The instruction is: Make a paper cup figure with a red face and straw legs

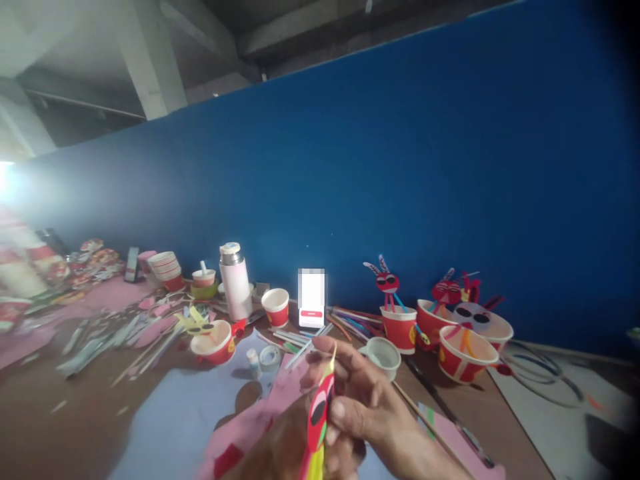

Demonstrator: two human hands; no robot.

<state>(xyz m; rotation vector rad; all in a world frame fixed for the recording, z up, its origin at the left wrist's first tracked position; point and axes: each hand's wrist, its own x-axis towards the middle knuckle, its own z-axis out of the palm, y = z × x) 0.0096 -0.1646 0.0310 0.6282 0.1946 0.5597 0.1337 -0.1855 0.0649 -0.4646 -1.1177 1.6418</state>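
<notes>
Near the bottom centre, a red paper face with a large white-and-black eye and a green mouth is held between my two hands. Yellow strips extend below it, and a thin yellow tip rises above it. My right hand pinches its right edge with thumb and fingers. My left hand is at its left side, dim and mostly behind the face, with its fingertips hidden. Pink paper and light blue paper lie under and beside the hands.
Red-and-white cups with paper figures stand at the right. A phone, a white cup, a thermos and a tape roll are ahead. Paper scraps and sticks cover the left. A blue partition rises behind.
</notes>
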